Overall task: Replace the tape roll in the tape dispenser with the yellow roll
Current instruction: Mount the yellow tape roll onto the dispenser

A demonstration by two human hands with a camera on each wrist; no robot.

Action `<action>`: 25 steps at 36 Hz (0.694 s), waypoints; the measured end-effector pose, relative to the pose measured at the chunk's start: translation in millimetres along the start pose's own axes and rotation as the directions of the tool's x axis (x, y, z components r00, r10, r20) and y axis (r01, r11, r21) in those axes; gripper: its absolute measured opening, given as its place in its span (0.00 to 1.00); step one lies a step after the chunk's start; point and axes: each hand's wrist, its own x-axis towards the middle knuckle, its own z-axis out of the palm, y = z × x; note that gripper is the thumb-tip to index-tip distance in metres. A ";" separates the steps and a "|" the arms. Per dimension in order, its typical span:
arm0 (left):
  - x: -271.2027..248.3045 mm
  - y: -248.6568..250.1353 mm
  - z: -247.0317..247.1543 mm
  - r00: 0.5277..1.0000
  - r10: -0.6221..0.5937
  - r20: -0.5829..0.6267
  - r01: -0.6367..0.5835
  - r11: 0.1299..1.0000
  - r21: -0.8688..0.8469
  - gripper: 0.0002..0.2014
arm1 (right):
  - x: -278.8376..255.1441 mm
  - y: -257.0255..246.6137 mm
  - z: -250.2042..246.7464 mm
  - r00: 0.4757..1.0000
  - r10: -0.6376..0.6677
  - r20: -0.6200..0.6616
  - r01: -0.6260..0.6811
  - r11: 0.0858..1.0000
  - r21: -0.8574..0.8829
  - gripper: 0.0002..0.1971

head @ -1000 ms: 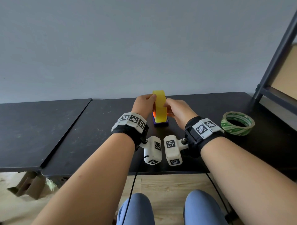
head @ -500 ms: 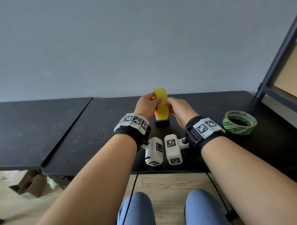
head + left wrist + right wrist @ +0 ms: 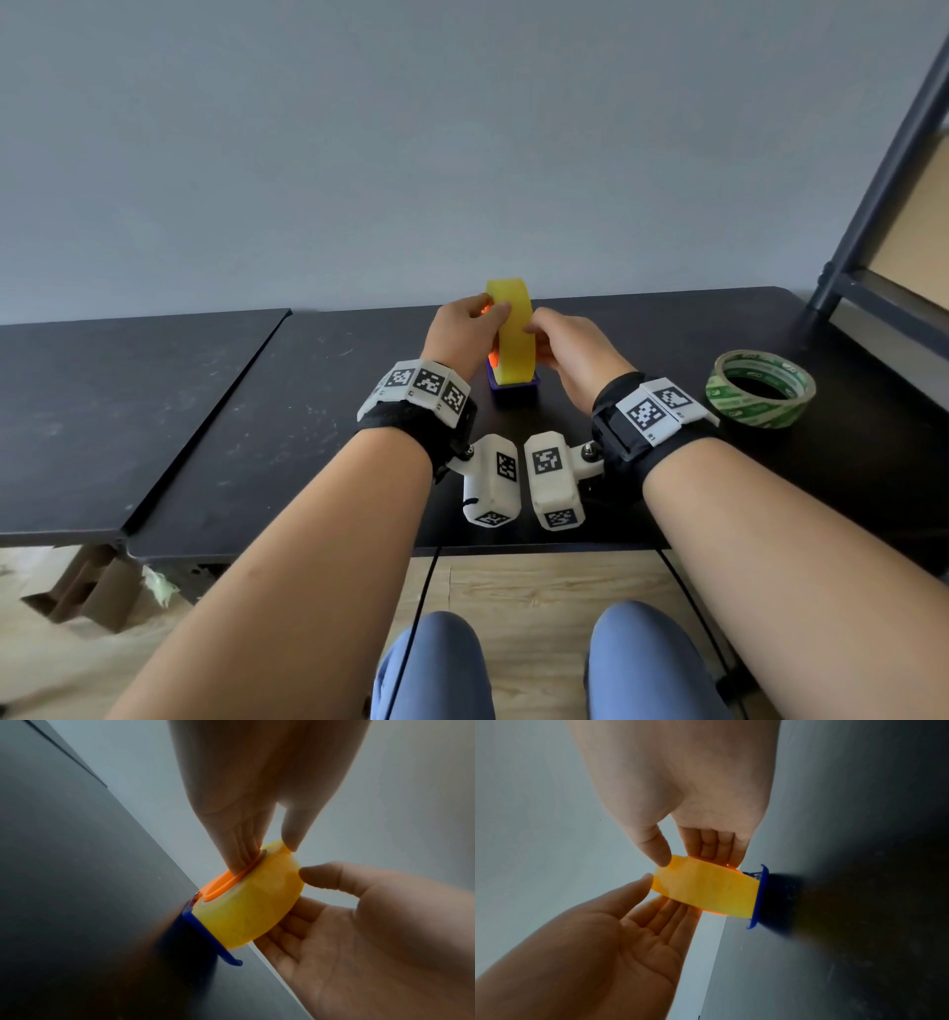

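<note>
The yellow roll (image 3: 513, 334) stands on edge on the blue tape dispenser (image 3: 513, 389), around its orange hub (image 3: 223, 884). My left hand (image 3: 493, 313) holds the roll from the left, with fingers pressed on the hub and roll face (image 3: 241, 862) and thumb on the rim. From the right, my right hand (image 3: 536, 329) holds it too, thumb on the rim (image 3: 659, 854), fingers against the far face. In the left wrist view the dispenser's blue edge (image 3: 213, 939) shows under the roll (image 3: 246, 910). The dispenser's cutter is hidden.
A green-printed tape roll (image 3: 760, 395) lies flat on the black table (image 3: 308, 437) to the right of my right wrist. A dark metal shelf frame (image 3: 873, 205) rises at the right edge. A second black table (image 3: 102, 411) adjoins on the left, and a grey wall stands behind.
Both hands stay on the yellow roll over the dispenser. My left thumb has shifted on the rim, and the roll leans slightly differently.
</note>
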 end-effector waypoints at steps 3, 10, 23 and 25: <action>-2.8 0.8 -3.5 0.997 -0.052 0.065 0.055 0.997 -0.048 0.24 | 2.3 2.6 0.0 1.000 0.003 -0.003 -0.003 1.000 0.024 0.19; -4.1 -6.5 -3.6 0.995 -0.020 0.103 0.021 1.000 -0.010 0.27 | -6.4 -3.7 -0.8 1.000 0.006 0.022 -0.007 0.999 0.047 0.08; -5.3 -5.7 1.4 0.999 0.026 0.023 -0.026 1.000 0.005 0.22 | 5.2 4.3 0.3 1.000 -0.010 0.009 0.010 1.000 -0.014 0.19; -2.1 -8.1 0.1 1.000 0.017 0.001 -0.017 1.000 -0.026 0.24 | -1.2 0.2 1.8 1.000 -0.014 -0.006 0.014 0.999 -0.036 0.23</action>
